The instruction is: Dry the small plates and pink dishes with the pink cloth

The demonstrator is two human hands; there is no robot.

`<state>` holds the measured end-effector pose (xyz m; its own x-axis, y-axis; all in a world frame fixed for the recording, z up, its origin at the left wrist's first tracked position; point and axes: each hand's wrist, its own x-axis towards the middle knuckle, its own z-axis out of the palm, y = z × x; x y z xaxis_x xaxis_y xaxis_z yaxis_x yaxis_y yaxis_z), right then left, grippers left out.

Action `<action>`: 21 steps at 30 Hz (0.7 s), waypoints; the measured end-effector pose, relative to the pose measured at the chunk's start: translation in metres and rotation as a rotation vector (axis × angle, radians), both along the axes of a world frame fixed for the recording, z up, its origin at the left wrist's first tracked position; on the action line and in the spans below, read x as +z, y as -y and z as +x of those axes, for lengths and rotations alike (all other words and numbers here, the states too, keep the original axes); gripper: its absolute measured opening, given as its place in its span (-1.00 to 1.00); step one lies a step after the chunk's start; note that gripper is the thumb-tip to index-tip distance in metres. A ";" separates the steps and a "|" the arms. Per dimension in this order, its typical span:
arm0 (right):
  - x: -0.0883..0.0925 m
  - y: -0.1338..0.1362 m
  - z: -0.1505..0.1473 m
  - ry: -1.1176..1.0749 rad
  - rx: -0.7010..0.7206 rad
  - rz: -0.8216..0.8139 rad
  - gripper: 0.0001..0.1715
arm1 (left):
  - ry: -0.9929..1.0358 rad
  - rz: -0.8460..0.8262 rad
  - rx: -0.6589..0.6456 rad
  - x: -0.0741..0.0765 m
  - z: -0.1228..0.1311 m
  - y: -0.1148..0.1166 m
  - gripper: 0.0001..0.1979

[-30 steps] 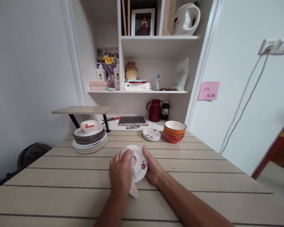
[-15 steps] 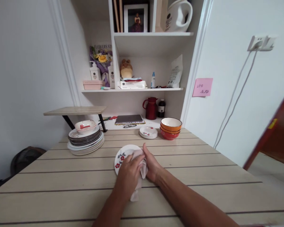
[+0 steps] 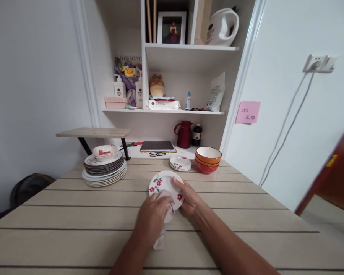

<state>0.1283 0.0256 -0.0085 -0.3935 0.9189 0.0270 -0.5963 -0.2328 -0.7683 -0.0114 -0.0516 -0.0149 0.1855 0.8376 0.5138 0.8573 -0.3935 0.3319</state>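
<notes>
The flowered plate (image 3: pixel 167 182) sits between my two hands, centred from side to side on the desk (image 3: pixel 232 215), tilted with its face toward me; whether its lower rim touches the wood I cannot tell. Being round, it has no long axis. My right fingers (image 3: pixel 179 184) grip its right rim, thumb on the face, the others hidden behind. My left fingers (image 3: pixel 159 203) are bunched around a pale cloth (image 3: pixel 168 214), pressing it to the plate's near part, and its tail hangs toward the desk's near edge. Both hands touch the plate, so neither is nearer. Toward the far edge stand a stack of small plates (image 3: pixel 180 168) and, right of it, nested bowls (image 3: pixel 208 162). Near the left far corner, a small bowl (image 3: pixel 105 152) tops the tall plate stack (image 3: pixel 104 173); I cannot tell whether the red shape inside is a spoon or a print.
</notes>
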 end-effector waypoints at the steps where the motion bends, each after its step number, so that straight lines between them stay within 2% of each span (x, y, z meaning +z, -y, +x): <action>1: -0.001 0.000 0.000 0.015 -0.018 -0.010 -0.65 | 0.008 -0.004 0.035 0.001 -0.002 0.000 -0.66; 5: -0.001 0.002 -0.001 0.064 -0.054 -0.058 -0.64 | 0.079 0.018 0.161 0.003 -0.010 0.000 -0.70; 11: -0.001 0.015 -0.011 0.140 0.126 -0.088 -0.48 | 0.124 0.176 0.255 -0.005 -0.016 -0.007 -0.68; 13: -0.001 0.019 -0.015 0.160 0.134 -0.105 -0.46 | 0.111 0.238 0.228 -0.008 -0.013 -0.009 -0.67; 16: 0.000 0.021 -0.017 0.202 0.127 -0.165 -0.41 | 0.069 0.286 0.097 -0.011 -0.005 -0.010 -0.65; 21: 0.005 0.017 -0.016 0.219 0.082 -0.266 -0.28 | 0.054 0.182 -0.082 -0.009 0.009 -0.004 -0.61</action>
<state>0.1125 0.0082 -0.0031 -0.4361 0.8477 -0.3020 -0.3951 -0.4819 -0.7821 -0.0028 -0.0479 -0.0234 0.2172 0.7133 0.6664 0.8026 -0.5190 0.2940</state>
